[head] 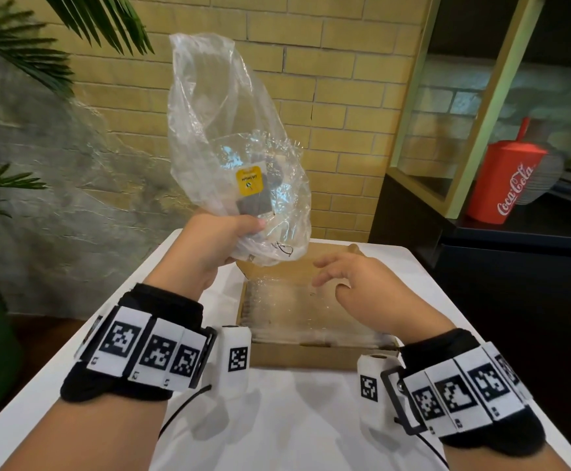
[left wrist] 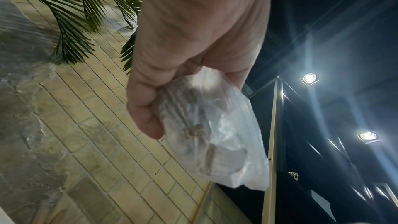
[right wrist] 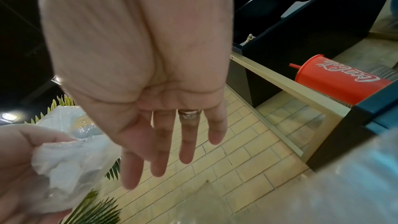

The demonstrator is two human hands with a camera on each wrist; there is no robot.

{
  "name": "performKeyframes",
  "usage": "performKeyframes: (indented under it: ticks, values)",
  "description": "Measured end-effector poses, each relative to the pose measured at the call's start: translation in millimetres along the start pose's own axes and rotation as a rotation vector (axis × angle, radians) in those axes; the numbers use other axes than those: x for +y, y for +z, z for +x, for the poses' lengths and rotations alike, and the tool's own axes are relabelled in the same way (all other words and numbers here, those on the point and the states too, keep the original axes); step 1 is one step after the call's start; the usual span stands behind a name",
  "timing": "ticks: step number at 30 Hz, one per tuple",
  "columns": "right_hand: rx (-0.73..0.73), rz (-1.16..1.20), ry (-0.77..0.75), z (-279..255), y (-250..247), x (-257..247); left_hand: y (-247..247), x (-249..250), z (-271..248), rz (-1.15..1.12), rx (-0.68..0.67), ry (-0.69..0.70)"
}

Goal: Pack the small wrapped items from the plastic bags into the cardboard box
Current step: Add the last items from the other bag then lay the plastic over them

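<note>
My left hand (head: 219,239) grips a clear plastic bag (head: 229,137) and holds it up above the far left corner of the cardboard box (head: 311,356). Inside the bag lies a small wrapped item with a yellow label (head: 250,181). The same bag (left wrist: 211,135) fills the left wrist view below the curled fingers. My right hand (head: 345,280) hovers over the box with its fingers (right wrist: 185,142) spread and empty. Clear wrapped items (head: 297,311) lie flat inside the box. The bag (right wrist: 71,144) and my left hand (right wrist: 19,168) also show at the left of the right wrist view.
The box sits on a white table (head: 277,419). A yellow brick wall (head: 345,96) stands behind. Palm fronds (head: 22,56) hang at the left. A dark shelf unit at the right holds a red Coca-Cola cup (head: 505,181).
</note>
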State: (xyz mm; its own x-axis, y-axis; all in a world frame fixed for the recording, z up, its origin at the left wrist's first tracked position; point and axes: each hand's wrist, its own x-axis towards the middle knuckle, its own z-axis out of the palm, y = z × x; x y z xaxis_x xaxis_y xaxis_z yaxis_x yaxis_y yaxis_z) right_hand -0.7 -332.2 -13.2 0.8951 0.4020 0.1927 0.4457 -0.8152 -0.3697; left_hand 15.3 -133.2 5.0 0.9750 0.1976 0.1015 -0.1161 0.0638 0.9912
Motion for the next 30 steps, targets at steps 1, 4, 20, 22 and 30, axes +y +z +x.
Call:
performKeyframes:
  ticks: [1, 4, 20, 22, 30]
  values:
    - [-0.030, 0.022, 0.000, 0.0, -0.9, -0.5, 0.0, 0.3, -0.4, 0.000, -0.004, 0.001]
    - [-0.318, -0.058, -0.042, -1.0, 1.7, 1.1, 0.3, -0.7, -0.8, 0.011, -0.009, 0.007]
    - [0.411, 0.328, 0.075, -9.5, -27.5, -3.0, 20.8, -12.4, -10.5, 0.048, -0.144, -0.001]
    - [0.533, 0.480, 0.045, -9.6, -27.1, -4.7, 25.5, -14.0, -13.3, 0.063, -0.172, -0.006]
    - [0.558, 0.522, -0.032, 3.0, -1.7, -10.7, 41.0, -18.3, -25.9, 0.098, -0.363, 0.128]
